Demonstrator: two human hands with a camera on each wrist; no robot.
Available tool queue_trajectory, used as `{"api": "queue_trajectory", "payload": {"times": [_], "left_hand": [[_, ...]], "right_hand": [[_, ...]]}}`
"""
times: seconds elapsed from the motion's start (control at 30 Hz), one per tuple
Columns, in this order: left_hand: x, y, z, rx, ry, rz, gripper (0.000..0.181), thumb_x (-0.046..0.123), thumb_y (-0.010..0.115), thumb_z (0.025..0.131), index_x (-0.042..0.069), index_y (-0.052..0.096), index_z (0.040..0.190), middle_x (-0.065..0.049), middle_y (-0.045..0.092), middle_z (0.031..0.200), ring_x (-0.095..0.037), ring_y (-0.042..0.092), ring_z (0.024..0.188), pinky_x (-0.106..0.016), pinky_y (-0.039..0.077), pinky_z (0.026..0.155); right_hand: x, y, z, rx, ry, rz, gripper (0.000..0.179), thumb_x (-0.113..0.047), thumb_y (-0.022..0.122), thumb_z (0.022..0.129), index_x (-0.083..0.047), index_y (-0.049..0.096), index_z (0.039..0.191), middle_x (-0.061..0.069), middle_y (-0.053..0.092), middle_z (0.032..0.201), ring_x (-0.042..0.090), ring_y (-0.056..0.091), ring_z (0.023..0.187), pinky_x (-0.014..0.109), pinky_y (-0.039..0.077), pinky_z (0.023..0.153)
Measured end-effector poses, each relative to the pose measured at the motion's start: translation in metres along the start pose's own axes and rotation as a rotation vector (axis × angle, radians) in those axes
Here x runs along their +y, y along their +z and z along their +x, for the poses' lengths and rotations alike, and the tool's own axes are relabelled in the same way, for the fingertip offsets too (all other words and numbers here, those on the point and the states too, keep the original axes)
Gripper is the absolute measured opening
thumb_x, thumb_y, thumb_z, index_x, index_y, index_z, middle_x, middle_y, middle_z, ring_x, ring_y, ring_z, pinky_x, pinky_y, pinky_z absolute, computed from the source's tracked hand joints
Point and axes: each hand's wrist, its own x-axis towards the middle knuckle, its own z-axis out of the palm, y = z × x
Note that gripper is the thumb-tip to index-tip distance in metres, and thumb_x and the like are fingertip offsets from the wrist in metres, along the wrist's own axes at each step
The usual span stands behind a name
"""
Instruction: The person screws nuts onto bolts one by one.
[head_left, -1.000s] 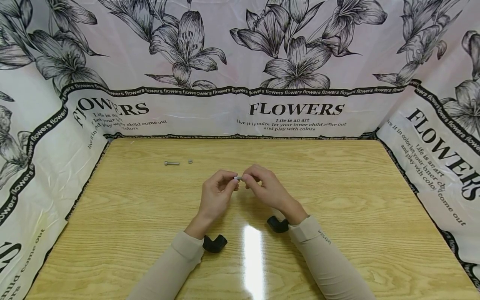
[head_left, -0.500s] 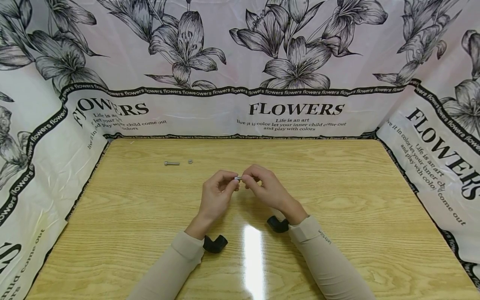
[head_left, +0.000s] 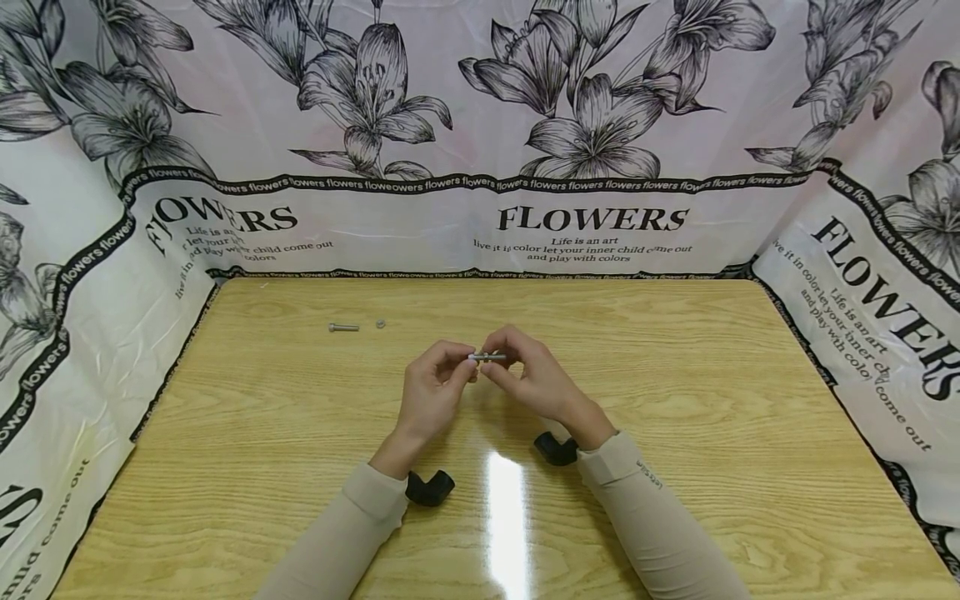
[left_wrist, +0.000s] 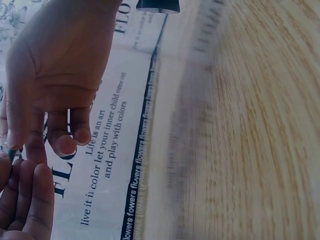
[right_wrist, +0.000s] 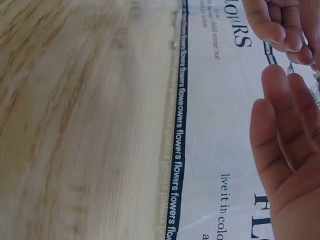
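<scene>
In the head view my left hand (head_left: 435,387) pinches the head end of a small metal bolt (head_left: 498,357) between thumb and fingertips, over the middle of the table. The bolt lies level, its shank pointing right. My right hand (head_left: 536,379) has its thumb and forefinger curled at a small nut (head_left: 486,356) on the shank, with the threaded end showing between them. In the left wrist view the fingertips of both hands meet, and a sliver of the bolt (left_wrist: 11,154) shows there. The right wrist view shows the right hand's other fingers (right_wrist: 285,110) extended; its pinch is out of sight.
A second bolt (head_left: 344,327) lies at the back left of the wooden table (head_left: 675,375), with a loose nut (head_left: 380,323) to its right. Flower-printed cloth (head_left: 420,225) hangs behind and at both sides. Black curved pieces (head_left: 431,488) sit at the wrists.
My right thumb and forefinger have parted somewhat and shifted slightly left, so more of the bolt's shank shows. My left hand has stayed in place.
</scene>
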Motion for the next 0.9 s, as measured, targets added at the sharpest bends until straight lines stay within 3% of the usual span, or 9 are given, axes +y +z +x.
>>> {"api": "queue_trajectory", "payload": {"times": [0.07,0.23,0.4,0.5,0.67,0.8,0.9], "left_hand": [[0.000,0.000,0.000,0.001,0.002,0.002,0.012,-0.010,0.058,0.089,-0.014,0.059,0.101,-0.025,0.064,0.095,-0.041,0.063,0.077,-0.041,0.057,0.071],[0.000,0.000,0.000,0.005,0.010,0.009,0.011,-0.011,0.058,0.089,-0.013,0.060,0.100,-0.025,0.064,0.093,-0.041,0.063,0.075,-0.041,0.056,0.070],[0.000,0.000,-0.001,0.005,0.013,0.009,0.011,-0.011,0.058,0.089,-0.014,0.060,0.100,-0.025,0.064,0.094,-0.038,0.064,0.076,-0.041,0.057,0.070],[-0.001,0.001,-0.001,0.007,0.013,0.010,0.011,-0.011,0.059,0.089,-0.014,0.060,0.100,-0.025,0.064,0.094,-0.035,0.064,0.076,-0.039,0.057,0.071],[-0.001,0.001,0.000,0.010,0.010,0.007,0.011,-0.011,0.059,0.089,-0.013,0.060,0.100,-0.024,0.064,0.094,-0.040,0.063,0.076,-0.040,0.057,0.070],[-0.001,0.001,0.000,0.014,0.002,0.005,0.011,-0.010,0.059,0.089,-0.013,0.060,0.100,-0.025,0.064,0.094,-0.043,0.063,0.075,-0.040,0.057,0.070],[-0.001,0.001,0.000,0.014,0.000,0.006,0.011,-0.010,0.059,0.089,-0.013,0.060,0.100,-0.025,0.064,0.094,-0.043,0.063,0.075,-0.041,0.057,0.069]], "right_hand": [[-0.005,-0.001,0.000,0.003,-0.002,-0.023,0.004,-0.005,0.057,0.095,-0.005,0.059,0.099,0.009,0.060,0.096,0.020,0.059,0.083,0.039,0.051,0.076],[0.000,-0.002,-0.001,0.004,0.008,-0.085,0.015,-0.015,0.050,0.100,-0.015,0.062,0.091,0.007,0.059,0.087,0.013,0.054,0.077,0.035,0.048,0.072],[0.010,-0.002,-0.002,0.003,0.052,-0.056,0.014,-0.026,0.059,0.096,-0.015,0.061,0.105,-0.002,0.061,0.097,0.012,0.058,0.082,0.038,0.050,0.070],[0.001,-0.002,-0.002,0.001,0.078,-0.017,0.024,-0.018,0.065,0.092,-0.010,0.056,0.113,0.001,0.061,0.105,0.015,0.061,0.086,0.040,0.051,0.071],[-0.024,-0.004,-0.001,-0.005,-0.001,0.018,0.018,0.003,0.060,0.091,0.001,0.054,0.108,0.011,0.060,0.103,0.025,0.063,0.089,0.037,0.053,0.079],[-0.032,-0.007,-0.001,-0.018,-0.009,-0.024,0.007,0.001,0.054,0.096,-0.002,0.058,0.101,0.009,0.060,0.097,0.028,0.061,0.082,0.036,0.051,0.074],[-0.033,-0.008,0.000,-0.031,0.018,-0.051,0.012,-0.004,0.049,0.099,-0.005,0.060,0.096,0.006,0.059,0.093,0.031,0.060,0.080,0.037,0.050,0.071]]}}
